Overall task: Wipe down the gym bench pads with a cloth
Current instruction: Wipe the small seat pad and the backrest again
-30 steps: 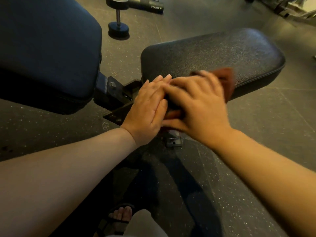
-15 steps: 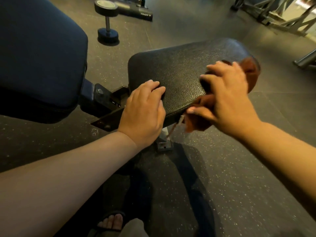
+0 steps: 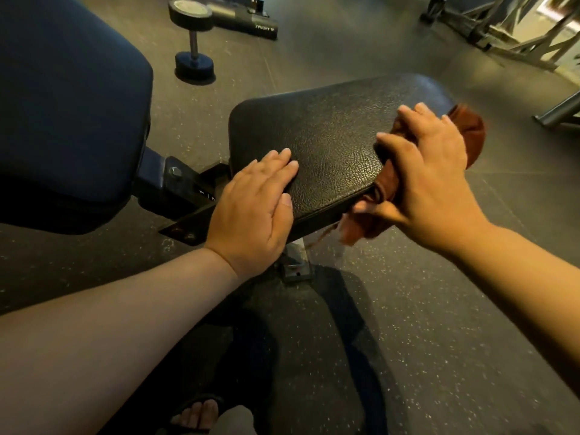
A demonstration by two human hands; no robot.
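Note:
The black textured seat pad (image 3: pixel 332 142) of the bench lies in the middle of the view. The larger dark blue back pad (image 3: pixel 72 98) rises at the left. My left hand (image 3: pixel 254 211) rests flat on the seat pad's near left corner, fingers straight. My right hand (image 3: pixel 430 180) grips a rust-brown cloth (image 3: pixel 470 130) against the pad's near right edge, thumb under the rim. Part of the cloth bunches beyond my fingers and a corner hangs below the edge.
The metal hinge bracket (image 3: pixel 175 183) joins the two pads. A dumbbell (image 3: pixel 193 39) stands upright on the speckled rubber floor (image 3: pixel 439 324) behind the bench. Metal rack frames (image 3: pixel 502 29) run along the top right. My sandalled foot (image 3: pixel 197 412) shows at the bottom.
My right hand has slid the cloth rightward along the seat pad's near edge, away from my left hand. The left hand has stayed on the near left corner.

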